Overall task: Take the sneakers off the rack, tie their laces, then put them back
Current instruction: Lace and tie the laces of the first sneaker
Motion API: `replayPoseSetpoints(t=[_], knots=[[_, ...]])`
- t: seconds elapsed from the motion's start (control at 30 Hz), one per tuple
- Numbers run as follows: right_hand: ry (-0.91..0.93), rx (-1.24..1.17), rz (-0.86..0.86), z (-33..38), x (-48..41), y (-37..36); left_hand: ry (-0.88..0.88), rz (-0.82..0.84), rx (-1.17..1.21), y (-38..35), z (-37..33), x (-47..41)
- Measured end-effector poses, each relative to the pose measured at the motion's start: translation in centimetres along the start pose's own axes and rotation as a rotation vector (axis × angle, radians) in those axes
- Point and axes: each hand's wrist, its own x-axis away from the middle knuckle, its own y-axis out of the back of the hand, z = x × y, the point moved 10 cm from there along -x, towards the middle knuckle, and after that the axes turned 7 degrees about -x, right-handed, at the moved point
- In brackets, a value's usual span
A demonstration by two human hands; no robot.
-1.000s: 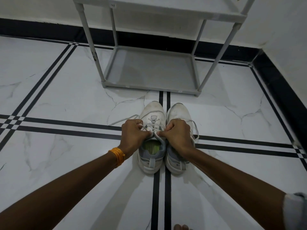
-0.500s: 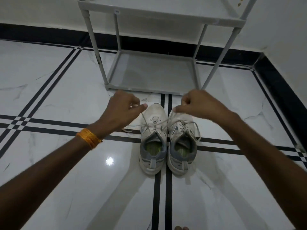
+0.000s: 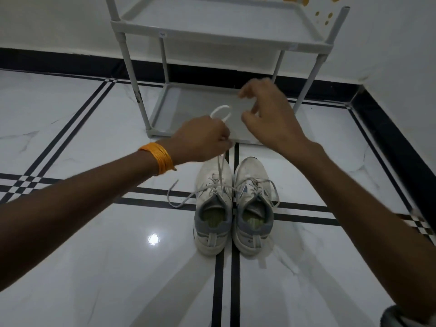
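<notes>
Two white sneakers with grey heels stand side by side on the floor, toes toward the rack: the left sneaker (image 3: 213, 208) and the right sneaker (image 3: 253, 206). My left hand (image 3: 203, 140) is raised above the left sneaker and pinches its white lace (image 3: 221, 114), which forms a loop above my fingers and runs taut down to the shoe. The lace's other end (image 3: 175, 197) lies loose on the floor to the left. My right hand (image 3: 269, 116) hovers just right of the loop with fingers spread, holding nothing. The right sneaker's laces look loose.
A grey shoe rack (image 3: 219, 31) stands against the wall straight ahead, its bottom shelf (image 3: 200, 107) bare. White marble floor (image 3: 94, 267) with black stripes surrounds the shoes. A black skirting (image 3: 389, 128) and wall close off the right side.
My hands pulled the lace ends apart, then rose. My left hand now holds a loop of the left sneaker's lace; my right hand has let go and opened.
</notes>
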Motion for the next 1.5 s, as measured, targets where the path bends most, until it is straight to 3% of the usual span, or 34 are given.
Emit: replayPoseSetpoints(t=[0.07,0.13,0.3,0.4,0.53,0.63,0.73,0.87,1.03,1.17,1.2,1.27,1.33,1.37,1.5], knots=[[-0.176,-0.032,0.11,-2.3,1.5,-1.5,0.163,0.068,0.488,-0.5,1.3,-0.1],[-0.333,-0.232,0.343,-3.5,3.7,-5.3,0.251,0.152,0.759,-1.3,1.3,0.3],[-0.271,-0.371,0.244,-3.0,3.7,-5.3,0.365,0.189,0.97,-2.5,2.2,1.1],[-0.288,-0.537,0.169,-2.2,3.3,-2.9,0.334,0.228,1.055,-2.3,2.4,1.5],[-0.327,-0.847,0.092,-0.4,1.7,-1.5,0.257,0.3,0.932,-3.1,2.4,2.1],[-0.293,-0.904,0.108,1.5,0.3,-2.2,0.228,-0.019,0.712,-1.7,1.9,1.5],[-0.345,-0.98,0.017,0.6,-0.2,-2.8,0.067,-0.403,0.272,1.3,0.5,1.7],[-0.448,-1.165,-0.148,-2.7,0.4,-2.9,0.126,-0.537,0.127,2.3,2.1,2.6],[-0.596,-1.321,-0.247,-5.7,0.9,-4.5,-0.119,-0.617,-0.022,2.8,-0.5,4.0],[-0.908,-1.256,-0.073,-8.1,3.3,-8.7,0.094,-0.487,0.18,1.9,1.6,2.9],[-0.954,-1.2,0.015,-8.2,4.1,-9.4,0.172,-0.378,0.273,1.2,2.2,2.4],[-0.986,-1.097,0.146,-7.9,5.5,-10.1,0.333,-0.002,0.532,-1.9,3.1,1.7],[-0.871,-0.923,0.169,-7.3,5.7,-9.0,0.48,0.323,0.812,-4.3,3.1,2.5],[-0.785,-0.84,0.165,-6.6,5.6,-8.2,0.524,0.394,0.923,-4.7,3.1,2.7],[-0.534,-0.736,0.24,-2.4,5.5,-6.5,0.567,0.4,1.192,-4.8,3.4,2.7]])
